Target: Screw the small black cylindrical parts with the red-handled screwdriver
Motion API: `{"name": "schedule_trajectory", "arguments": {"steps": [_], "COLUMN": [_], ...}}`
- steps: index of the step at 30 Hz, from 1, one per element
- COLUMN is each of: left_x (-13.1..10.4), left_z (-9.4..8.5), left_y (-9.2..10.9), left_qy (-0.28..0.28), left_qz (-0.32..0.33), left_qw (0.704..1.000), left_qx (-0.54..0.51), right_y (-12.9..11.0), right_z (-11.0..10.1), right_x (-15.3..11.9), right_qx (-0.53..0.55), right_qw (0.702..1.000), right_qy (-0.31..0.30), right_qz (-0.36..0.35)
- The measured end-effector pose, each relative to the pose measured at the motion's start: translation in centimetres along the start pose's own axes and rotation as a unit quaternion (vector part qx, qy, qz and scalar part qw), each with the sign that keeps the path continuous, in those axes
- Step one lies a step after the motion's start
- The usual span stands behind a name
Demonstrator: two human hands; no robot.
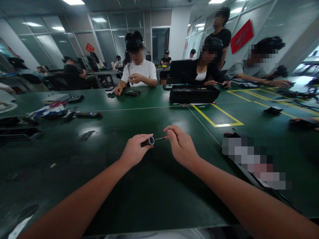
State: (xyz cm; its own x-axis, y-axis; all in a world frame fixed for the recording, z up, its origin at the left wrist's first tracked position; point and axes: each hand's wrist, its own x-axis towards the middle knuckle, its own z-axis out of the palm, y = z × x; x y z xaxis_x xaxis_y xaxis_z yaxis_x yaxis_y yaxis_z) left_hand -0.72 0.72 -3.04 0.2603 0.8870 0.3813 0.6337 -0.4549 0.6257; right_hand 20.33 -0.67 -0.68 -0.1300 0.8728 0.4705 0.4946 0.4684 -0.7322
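Observation:
Over the near half of the green table, my left hand (136, 150) is closed around a short black cylinder, which looks like a small flashlight (151, 140). Its round end, with a silvery rim, faces me. Between the thumb and fingers of my right hand (181, 143) is a small screwdriver (164, 137) with a red handle and thin metal shaft. The shaft points left, its tip at the cylinder's rim; whether it touches I cannot tell. My fingers hide most of the cylinder's body and part of the handle.
Across the green table (139, 121) stands a long black box (193, 94). Yellow tape (229, 125) marks rectangles to its right. On the left lie a dark tube-shaped tool (88, 114) and a pile of bags (51, 112). Several people sit along the far side.

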Motion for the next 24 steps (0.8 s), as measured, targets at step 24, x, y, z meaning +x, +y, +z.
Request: {"name": "schedule_trajectory", "arguments": {"steps": [24], "left_x": [0.4], "left_z": [-0.6], "left_y": [0.4], "left_qy": [-0.002], "left_qz": [-0.004], "left_qw": [1.000], "left_qx": [0.017], "right_y": [3.1], "right_z": [1.5], "right_x": [1.3], "right_qx": [0.253], "right_qw": [0.954], "right_qy": [0.070], "right_qz": [0.142]}}
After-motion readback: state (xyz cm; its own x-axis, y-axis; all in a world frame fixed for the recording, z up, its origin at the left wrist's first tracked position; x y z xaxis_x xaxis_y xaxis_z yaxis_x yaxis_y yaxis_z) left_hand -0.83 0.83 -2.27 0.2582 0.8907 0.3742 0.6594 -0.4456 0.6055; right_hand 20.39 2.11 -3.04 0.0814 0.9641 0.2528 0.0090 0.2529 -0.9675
